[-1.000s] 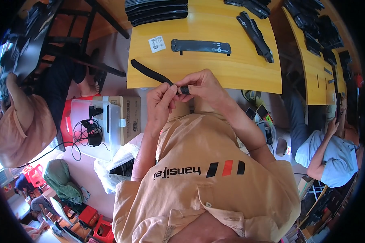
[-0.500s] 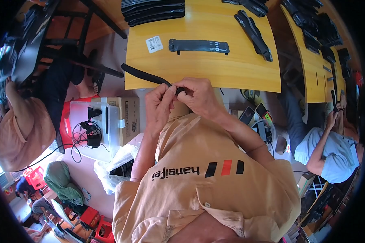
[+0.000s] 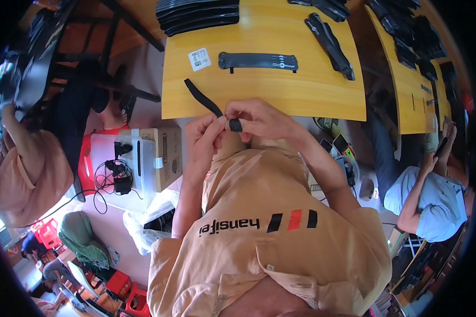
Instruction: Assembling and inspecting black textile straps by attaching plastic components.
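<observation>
Black strap [image 3: 201, 98] swung steeper, left hand [image 3: 202, 136] and right hand [image 3: 264, 120] pinching it.

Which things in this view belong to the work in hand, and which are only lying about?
Likely in the work:
- black strap, held
- flat black band
- stacked black bands

Probably just lying about:
- cardboard box
- black adapter
- plastic bag

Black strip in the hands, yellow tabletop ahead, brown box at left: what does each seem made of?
Black strip: probably fabric or webbing, matte; it curves softly without shine. Yellow tabletop: wood or wood-look laminate, with faint grain and a smooth sheen. Brown box: likely cardboard, matte, with flat panels and dark print.
</observation>
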The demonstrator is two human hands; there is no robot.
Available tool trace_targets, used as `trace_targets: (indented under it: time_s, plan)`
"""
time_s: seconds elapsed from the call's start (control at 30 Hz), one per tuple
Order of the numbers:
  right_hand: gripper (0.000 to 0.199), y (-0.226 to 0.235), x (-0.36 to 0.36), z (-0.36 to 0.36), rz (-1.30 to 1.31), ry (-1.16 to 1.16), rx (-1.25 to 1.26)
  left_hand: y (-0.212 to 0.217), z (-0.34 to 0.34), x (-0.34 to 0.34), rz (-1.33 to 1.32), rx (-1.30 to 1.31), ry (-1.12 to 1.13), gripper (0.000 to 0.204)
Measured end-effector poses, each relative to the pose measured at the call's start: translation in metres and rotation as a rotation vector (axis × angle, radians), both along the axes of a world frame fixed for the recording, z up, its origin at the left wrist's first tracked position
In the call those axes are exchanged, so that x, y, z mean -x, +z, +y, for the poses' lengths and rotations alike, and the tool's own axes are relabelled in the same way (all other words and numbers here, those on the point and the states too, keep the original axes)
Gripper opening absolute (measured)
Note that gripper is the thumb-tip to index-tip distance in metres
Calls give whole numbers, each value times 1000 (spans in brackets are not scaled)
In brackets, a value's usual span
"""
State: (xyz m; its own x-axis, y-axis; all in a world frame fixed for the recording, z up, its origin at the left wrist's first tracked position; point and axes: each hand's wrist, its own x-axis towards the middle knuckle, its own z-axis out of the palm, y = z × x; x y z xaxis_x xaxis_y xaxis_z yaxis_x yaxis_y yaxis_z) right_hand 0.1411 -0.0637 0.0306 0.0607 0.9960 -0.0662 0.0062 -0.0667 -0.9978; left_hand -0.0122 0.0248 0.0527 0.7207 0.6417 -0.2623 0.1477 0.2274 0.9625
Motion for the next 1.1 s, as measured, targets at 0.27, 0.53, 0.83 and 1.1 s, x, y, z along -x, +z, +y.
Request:
trace_targets:
  time_s: [0.27, 0.53, 0.83, 1.1]
  plan:
    - [10, 35, 14, -4, -45, 157, -90, 18, -3, 24, 41, 23, -64, 24]
    - [14, 43, 26, -14, 703, -54, 57, 21, -5, 14, -233, 270, -68, 26]
    - [21, 43, 22, -12, 470, -81, 6, 30, -6, 9, -80, -8, -137, 31]
    - [33, 19, 33, -6, 899, 75, -46, 28, -5, 20, -69, 109, -140, 31]
